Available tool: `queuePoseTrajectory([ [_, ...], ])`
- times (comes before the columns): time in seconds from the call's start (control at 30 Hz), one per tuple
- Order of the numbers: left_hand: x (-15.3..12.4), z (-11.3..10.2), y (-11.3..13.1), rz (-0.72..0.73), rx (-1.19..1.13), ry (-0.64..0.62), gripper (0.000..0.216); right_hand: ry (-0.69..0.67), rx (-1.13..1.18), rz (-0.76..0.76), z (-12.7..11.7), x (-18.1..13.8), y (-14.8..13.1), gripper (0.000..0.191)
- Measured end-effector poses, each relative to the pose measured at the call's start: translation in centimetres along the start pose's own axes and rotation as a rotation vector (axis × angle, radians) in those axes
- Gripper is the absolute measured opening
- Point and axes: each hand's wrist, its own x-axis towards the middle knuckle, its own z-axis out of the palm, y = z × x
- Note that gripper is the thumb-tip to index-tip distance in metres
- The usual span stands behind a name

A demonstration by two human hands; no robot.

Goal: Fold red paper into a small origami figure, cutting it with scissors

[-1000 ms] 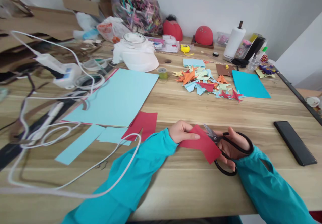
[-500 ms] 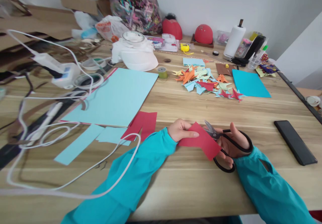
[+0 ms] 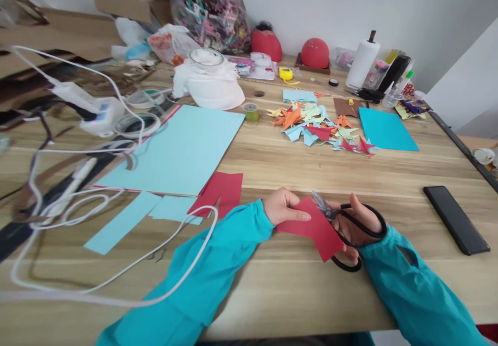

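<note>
Red paper (image 3: pixel 316 230), a small cut piece, was held just above the near part of the wooden table (image 3: pixel 272 284), between the two hands. The left hand (image 3: pixel 282 208) had it pinched at its left corner, thumb flat on top and the other fingers curled beneath, out of sight. The right hand (image 3: pixel 350 225) was closed through the black loops of the scissors (image 3: pixel 330 212). Their blades stood slightly parted, with the tips at the upper edge of the piece. The paper hid part of the lower loop and the fingers in it. Both arms wore teal sleeves (image 3: pixel 218 268).

By its look the piece was light and thin: stiff enough to stand out flat from a single pinch, but easy to crease, tear or let droop. A hold on the flat of it, close to the blades rather than at a far corner, seemed the steadiest, with the fingertips clear of the steel.

A larger red sheet (image 3: pixel 222 190) lay on the table left of the left hand, touching a big pale blue sheet (image 3: pixel 182 149). Farther back lay a heap of folded paper shapes (image 3: pixel 317 125), and a black phone (image 3: pixel 455 220) lay well off to the right. A white cable (image 3: pixel 116 278) looped across the near left
</note>
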Motion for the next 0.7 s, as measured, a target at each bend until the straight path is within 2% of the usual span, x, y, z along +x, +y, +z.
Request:
queuePoseTrajectory([
  [0.2, 0.05, 0.22, 0.20, 0.016, -0.137, 0.038, 0.030, 0.011, 0.023, -0.049, 0.19, -0.05, -0.13, 0.082],
  [0.57, 0.19, -0.35, 0.52, -0.038, -0.162, 0.067, 0.029, -0.020, 0.088, -0.180, 0.50, -0.23, -0.36, 0.079],
  [0.7, 0.18, -0.27, 0.52, -0.044, -0.153, 0.060, 0.028, -0.009, 0.084, -0.157, 0.71, -0.11, -0.36, 0.080],
])
